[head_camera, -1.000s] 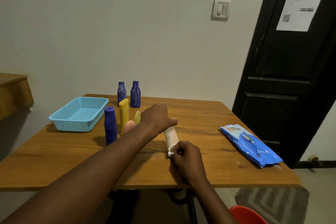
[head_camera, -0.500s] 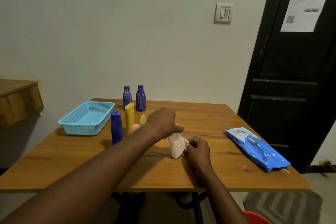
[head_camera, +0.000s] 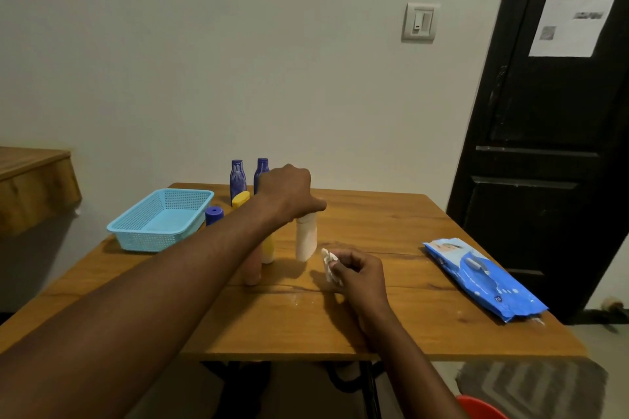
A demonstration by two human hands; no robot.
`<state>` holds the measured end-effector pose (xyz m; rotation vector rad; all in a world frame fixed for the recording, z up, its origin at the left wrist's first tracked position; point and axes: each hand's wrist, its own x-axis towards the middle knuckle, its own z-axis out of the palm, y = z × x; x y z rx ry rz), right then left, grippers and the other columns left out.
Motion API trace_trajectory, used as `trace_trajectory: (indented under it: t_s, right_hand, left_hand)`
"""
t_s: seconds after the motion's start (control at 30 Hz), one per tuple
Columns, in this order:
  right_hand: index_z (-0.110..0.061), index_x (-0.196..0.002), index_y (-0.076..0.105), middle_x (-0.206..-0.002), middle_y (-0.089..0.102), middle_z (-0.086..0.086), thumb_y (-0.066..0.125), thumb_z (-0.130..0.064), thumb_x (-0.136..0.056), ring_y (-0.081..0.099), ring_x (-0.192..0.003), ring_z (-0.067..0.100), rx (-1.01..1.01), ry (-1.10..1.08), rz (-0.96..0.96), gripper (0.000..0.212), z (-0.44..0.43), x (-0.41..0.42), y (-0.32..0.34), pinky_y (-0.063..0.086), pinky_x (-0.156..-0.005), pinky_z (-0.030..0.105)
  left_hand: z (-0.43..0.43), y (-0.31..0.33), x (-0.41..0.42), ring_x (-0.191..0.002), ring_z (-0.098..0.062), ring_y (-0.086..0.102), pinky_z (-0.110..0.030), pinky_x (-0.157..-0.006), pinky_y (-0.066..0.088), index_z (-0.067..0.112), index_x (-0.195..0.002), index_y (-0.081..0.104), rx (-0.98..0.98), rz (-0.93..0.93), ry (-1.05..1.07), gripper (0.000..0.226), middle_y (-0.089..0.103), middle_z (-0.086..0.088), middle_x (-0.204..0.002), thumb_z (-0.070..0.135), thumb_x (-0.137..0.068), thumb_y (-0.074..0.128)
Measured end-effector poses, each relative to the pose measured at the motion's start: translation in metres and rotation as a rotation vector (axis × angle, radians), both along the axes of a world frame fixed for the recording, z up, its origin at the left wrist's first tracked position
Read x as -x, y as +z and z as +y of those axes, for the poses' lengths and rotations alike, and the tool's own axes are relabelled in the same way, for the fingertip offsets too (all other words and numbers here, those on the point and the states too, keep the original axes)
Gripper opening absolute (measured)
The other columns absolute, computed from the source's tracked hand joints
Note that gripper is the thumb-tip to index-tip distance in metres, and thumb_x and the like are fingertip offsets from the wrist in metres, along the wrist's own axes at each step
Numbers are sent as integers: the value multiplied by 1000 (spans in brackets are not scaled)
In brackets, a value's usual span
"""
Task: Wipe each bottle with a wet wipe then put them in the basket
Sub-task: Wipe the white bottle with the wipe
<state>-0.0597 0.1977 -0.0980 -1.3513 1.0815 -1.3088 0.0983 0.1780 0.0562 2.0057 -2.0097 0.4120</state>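
Several bottles (head_camera: 252,269) are half hidden behind the left forearm (head_camera: 170,282), count uncertain; two dark blue bottles (head_camera: 237,177) stand behind. At centre frame the left hand (head_camera: 289,194) grips one white bottle (head_camera: 305,241) by its top, right of the basket (head_camera: 160,218); the right hand (head_camera: 360,274) pinches one wet wipe (head_camera: 329,264).

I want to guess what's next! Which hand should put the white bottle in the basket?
Probably left. The left hand grips the white bottle by its top, and the basket sits on that side; the right hand holds the wipe.
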Motion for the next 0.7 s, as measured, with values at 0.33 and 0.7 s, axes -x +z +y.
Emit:
trace_trajectory:
  t_s: [0.33,0.7]
  right_hand:
    - [-22,-96,81,-94,79,-3,68,-9,-95,73,-92,16,11,34,47,18,-19,-12,-6,62,-85,45]
    - [-21,-100,79,-95,78,-5,67,-9,-95,73,-89,9,-6,73,-10,17,-23,-10,-19,57,-77,29]
  left_hand:
    - [-32,-3,-6,-84,-22,64,-34,-77,54,16,-105,64,-85,-221,118,48,59,-2,-91,60,-87,58]
    - [-46,-27,-6,-83,-21,56,-33,-72,45,15,-114,63,-169,-330,180,49,57,-3,-94,57,-91,55]
